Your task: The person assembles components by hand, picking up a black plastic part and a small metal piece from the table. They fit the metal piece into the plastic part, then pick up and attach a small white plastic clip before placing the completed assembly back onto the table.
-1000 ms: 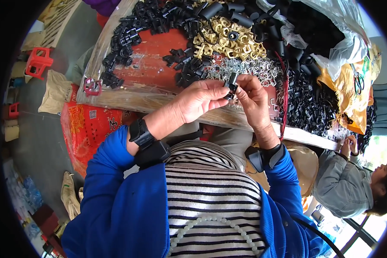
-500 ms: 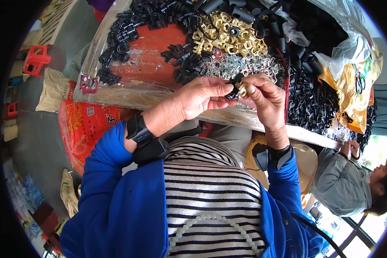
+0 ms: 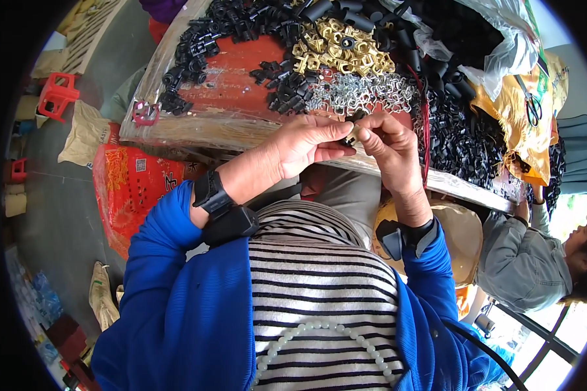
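Just off the table's near edge, my left hand [image 3: 310,144] is closed, thumb against fingers, on a small black plastic part [image 3: 355,117]. My right hand [image 3: 392,148] meets it there, thumb and forefinger pinching a small brass-coloured fitting [image 3: 352,137] against the black part. The fingertips cover much of both pieces, so how far they fit together cannot be seen. Right beyond my hands lie a heap of silver metal clips [image 3: 362,92] and, behind it, a heap of brass-coloured fittings [image 3: 346,47]. Loose black plastic pieces [image 3: 288,88] lie beside the clips.
The worn red tabletop [image 3: 231,81] carries assembled-looking black parts [image 3: 195,49] at left. A red cord [image 3: 425,124] borders a large black pile [image 3: 463,137] at right. Scissors [image 3: 533,109] lie on a yellow sack [image 3: 496,104]. A co-worker [image 3: 528,260] sits right; a red stool [image 3: 59,96] stands left.
My right hand has moved slightly left, bringing the brass-coloured fitting closer against the black part. The view has shifted a little. The co-worker's arm has moved toward the pile.
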Motion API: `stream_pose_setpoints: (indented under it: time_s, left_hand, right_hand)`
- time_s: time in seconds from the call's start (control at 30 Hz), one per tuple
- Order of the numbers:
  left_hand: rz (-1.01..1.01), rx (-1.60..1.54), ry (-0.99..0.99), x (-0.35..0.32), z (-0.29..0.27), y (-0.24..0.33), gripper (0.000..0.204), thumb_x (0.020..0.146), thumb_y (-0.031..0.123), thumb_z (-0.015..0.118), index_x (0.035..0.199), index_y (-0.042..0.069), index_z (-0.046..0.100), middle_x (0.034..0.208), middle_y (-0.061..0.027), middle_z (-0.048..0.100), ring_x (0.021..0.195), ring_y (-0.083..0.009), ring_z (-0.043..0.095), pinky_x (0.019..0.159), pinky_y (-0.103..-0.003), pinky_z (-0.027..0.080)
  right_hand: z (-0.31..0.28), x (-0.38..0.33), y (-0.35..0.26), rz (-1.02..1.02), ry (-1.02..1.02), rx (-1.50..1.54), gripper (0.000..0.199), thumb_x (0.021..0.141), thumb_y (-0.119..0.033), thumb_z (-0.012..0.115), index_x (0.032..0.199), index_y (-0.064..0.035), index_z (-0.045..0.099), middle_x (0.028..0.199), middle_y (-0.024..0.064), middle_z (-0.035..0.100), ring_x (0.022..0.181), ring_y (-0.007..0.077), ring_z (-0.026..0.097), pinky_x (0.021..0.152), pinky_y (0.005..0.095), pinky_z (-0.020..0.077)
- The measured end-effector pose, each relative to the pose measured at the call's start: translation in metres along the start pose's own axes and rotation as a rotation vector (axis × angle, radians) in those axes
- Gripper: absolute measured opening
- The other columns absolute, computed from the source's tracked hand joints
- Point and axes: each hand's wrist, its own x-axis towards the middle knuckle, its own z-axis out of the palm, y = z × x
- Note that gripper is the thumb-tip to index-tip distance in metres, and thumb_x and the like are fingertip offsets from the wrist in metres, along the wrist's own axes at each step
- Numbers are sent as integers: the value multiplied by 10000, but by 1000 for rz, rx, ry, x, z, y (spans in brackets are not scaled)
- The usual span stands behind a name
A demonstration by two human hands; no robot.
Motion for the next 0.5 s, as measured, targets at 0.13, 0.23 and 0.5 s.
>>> stream_pose_setpoints:
  time_s: [0.13, 0.23, 0.5]
  left_hand:
    - [-39, 3, 0, 8, -5, 2, 230, 771, 202, 531, 928, 34, 544, 860, -44, 562, 792, -189, 566, 661, -210, 463]
    - [-61, -9, 16, 17, -9, 3, 234, 771, 199, 532, 933, 30, 539, 859, -44, 562, 783, -183, 566, 661, -209, 462]
    - [-116, 42, 46, 37, -20, 17, 227, 772, 157, 525, 941, 6, 524, 838, -70, 565, 755, -161, 566, 630, -190, 465]
  right_hand:
    - [-11, 10, 7, -2, 11, -11, 72, 751, -72, 559, 784, -15, 530, 746, -2, 539, 674, 47, 473, 606, 183, 394]
    - [-8, 15, 17, 22, 71, 17, 77, 751, -63, 555, 803, -15, 526, 714, -16, 514, 651, 42, 448, 615, 169, 376]
    - [-59, 23, 35, 70, 250, -471, 129, 716, -90, 601, 806, -28, 532, 675, -21, 517, 600, 34, 459, 527, 171, 385]
